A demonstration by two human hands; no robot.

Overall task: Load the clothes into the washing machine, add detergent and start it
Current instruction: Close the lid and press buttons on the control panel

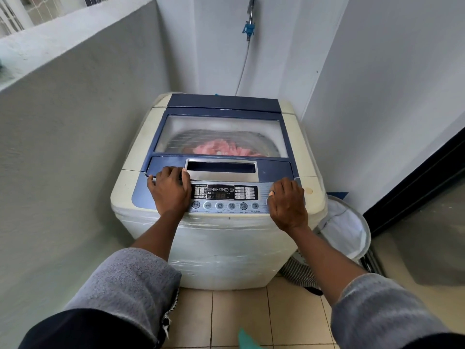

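Note:
A cream top-loading washing machine stands in a narrow corner. Its blue-framed lid is down, and pink clothes show through the clear window inside the drum. The control panel runs along the front edge, with a dark display and a row of round buttons. My left hand lies flat on the panel's left end, fingers curled at the lid's front edge. My right hand rests on the panel's right end, thumb touching a spot near the right buttons. Neither hand holds anything. No detergent is in view.
A white mesh laundry basket stands to the right of the machine, with striped fabric on the tiled floor below it. Grey walls close in on the left and right. A hose with a blue tap fitting hangs on the back wall.

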